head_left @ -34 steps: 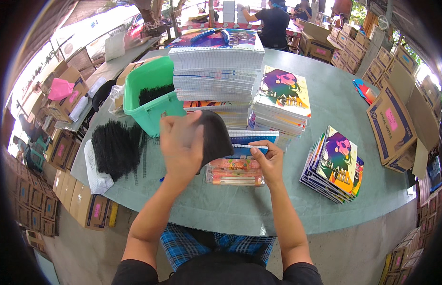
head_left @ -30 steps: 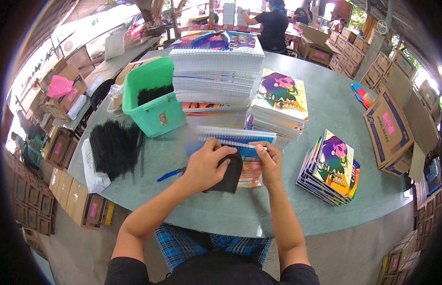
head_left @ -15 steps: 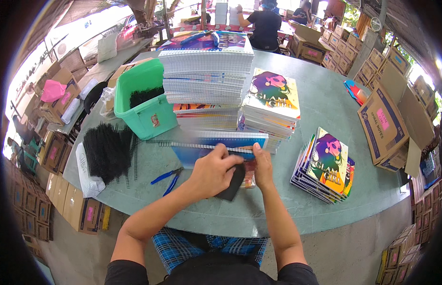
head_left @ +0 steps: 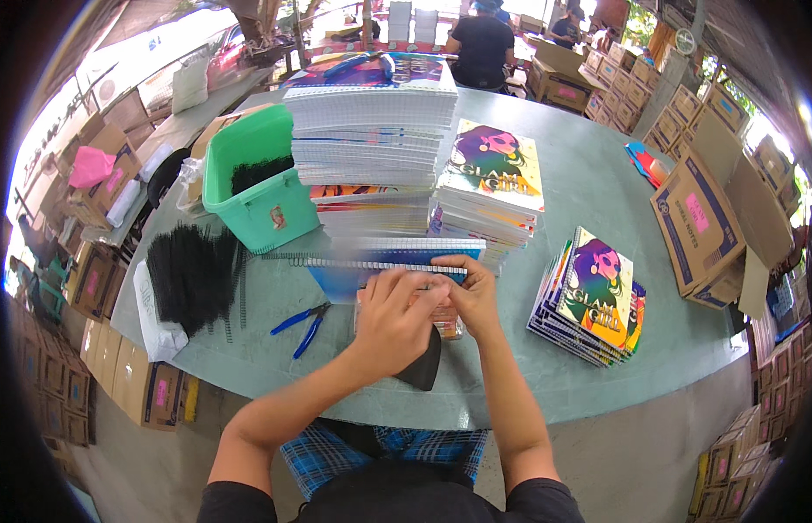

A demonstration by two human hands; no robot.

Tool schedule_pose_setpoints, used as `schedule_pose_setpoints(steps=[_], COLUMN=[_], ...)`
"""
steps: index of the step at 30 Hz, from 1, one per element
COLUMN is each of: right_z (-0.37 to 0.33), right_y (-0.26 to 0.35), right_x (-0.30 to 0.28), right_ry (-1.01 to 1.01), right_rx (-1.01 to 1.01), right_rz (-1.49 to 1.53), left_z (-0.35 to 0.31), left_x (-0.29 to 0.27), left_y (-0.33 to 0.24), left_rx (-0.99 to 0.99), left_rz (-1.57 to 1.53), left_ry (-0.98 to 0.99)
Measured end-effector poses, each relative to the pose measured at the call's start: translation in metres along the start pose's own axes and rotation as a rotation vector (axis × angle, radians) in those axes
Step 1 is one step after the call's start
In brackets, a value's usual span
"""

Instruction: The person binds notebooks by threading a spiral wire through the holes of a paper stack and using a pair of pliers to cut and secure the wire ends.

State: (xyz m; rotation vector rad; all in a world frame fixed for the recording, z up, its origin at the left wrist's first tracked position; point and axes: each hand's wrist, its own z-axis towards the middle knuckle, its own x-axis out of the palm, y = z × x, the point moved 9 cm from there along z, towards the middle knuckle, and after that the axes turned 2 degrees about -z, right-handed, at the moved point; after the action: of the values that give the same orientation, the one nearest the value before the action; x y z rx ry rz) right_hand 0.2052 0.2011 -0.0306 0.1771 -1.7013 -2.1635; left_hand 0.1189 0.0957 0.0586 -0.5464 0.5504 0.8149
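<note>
In front of me a blue-covered notebook (head_left: 336, 283) stands with its punched edge up, partly hidden by my hands. A black plastic spiral coil (head_left: 282, 256) sticks out past the left end of that edge. My right hand (head_left: 472, 296) pinches the notebook's right end between thumb and fingers. Just below the edge, my left hand (head_left: 395, 315) is closed, its fingertips meeting the right thumb; what they hold is hidden. Under the hands lies a flat black piece (head_left: 419, 370). Blue-handled pliers (head_left: 303, 328) rest open on the table to the left.
Behind the notebook rises a tall notebook stack (head_left: 371, 118), another pair of pliers on top. Beside it stand a second stack (head_left: 493, 166) and a low pile (head_left: 593, 296). Black coils (head_left: 192, 279) lie near a green bin (head_left: 262, 218). An open carton (head_left: 698, 231) sits right.
My left hand has moved off the punched edge, down and right to my right fingertips. My right fingers now reach over the notebook's right end. The view has shifted slightly.
</note>
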Motion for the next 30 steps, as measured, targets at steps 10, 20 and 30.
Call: schedule_pose_setpoints(steps=[10, 20, 30], right_z=[-0.013, 0.002, 0.031], right_y=[-0.007, 0.039, 0.051], right_x=[0.001, -0.006, 0.180], right_ry=[-0.002, 0.195, 0.495], right_rx=[-0.026, -0.028, -0.302], right_rz=[-0.117, -0.415, -1.001], left_z=[0.036, -0.090, -0.181], left_x=[0.039, 0.016, -0.033], left_y=[0.017, 0.081, 0.171], left_rx=[-0.088, -0.361, -0.802], left_rz=[-0.140, -0.022, -0.010], left_ry=[0.283, 0.753, 0.550])
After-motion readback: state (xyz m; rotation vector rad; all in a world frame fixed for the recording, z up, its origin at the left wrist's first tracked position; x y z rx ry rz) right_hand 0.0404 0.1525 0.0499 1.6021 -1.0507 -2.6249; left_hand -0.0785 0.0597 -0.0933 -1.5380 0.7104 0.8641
